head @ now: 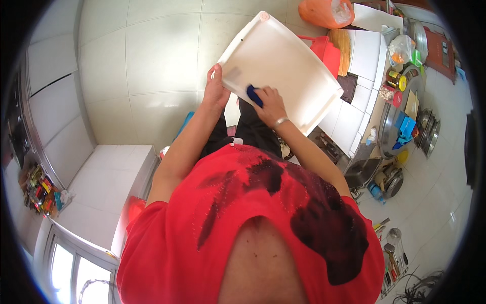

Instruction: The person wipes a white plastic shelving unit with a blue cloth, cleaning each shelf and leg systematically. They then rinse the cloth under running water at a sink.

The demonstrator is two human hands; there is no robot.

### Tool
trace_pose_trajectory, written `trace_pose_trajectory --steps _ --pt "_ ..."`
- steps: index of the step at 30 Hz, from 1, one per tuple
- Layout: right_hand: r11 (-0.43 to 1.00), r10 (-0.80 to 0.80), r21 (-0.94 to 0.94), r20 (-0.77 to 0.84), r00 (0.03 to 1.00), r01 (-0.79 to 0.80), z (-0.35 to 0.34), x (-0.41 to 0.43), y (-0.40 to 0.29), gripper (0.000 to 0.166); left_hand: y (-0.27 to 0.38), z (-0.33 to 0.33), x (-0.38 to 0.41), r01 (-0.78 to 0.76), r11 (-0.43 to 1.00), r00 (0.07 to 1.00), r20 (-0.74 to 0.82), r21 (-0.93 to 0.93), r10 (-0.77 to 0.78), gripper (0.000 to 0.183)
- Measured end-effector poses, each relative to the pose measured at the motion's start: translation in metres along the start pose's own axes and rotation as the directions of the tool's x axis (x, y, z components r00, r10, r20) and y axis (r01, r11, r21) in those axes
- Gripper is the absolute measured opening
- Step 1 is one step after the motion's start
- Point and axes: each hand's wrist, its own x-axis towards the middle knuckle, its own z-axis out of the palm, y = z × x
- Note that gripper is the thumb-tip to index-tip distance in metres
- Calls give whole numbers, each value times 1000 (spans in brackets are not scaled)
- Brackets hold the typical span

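A large white rectangular panel with a raised rim (279, 60), perhaps a shallow tray or lid, is held tilted in front of my legs. My left hand (217, 89) grips its left corner, thumb over the rim and fingers beneath. A dark blue cloth (254, 95) is bunched in my right hand (270, 105), which presses it to the panel's surface beside the near edge. The cloth's underside is hidden. Small dark marks show along the panel's far left rim, and one corner bears a round pinkish pad.
White-tiled counter (366, 72) on the right holds jars (395, 80), round metal lids (391, 131) and a red scale (438, 53). An orange bag (326, 13) and a red plastic container (326, 57) stand beyond the panel. White cabinets (57, 102) line the left above the tiled floor (159, 68).
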Motion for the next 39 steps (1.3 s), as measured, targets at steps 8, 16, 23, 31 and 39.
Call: trace_pose_trajectory --steps 8,16,23,31,39 --pt "917 368 43 298 881 -398 -62 -65 113 35 -1 11 -5 -25 1000 999 -25 14 25 43" --pt "933 266 349 -493 829 -92 -44 116 94 45 11 17 -12 63 988 996 57 142 -72 51" --pt "970 240 118 -383 892 -211 47 115 -28 50 6 -3 7 93 989 983 147 111 -109 51" --pt "975 33 224 -117 993 -6 33 32 -18 46 -9 -27 35 -8 975 999 -31 223 15 28" --pt "934 92 342 38 995 -99 -31 -85 88 43 -20 -10 32 -118 954 975 -152 277 165 37"
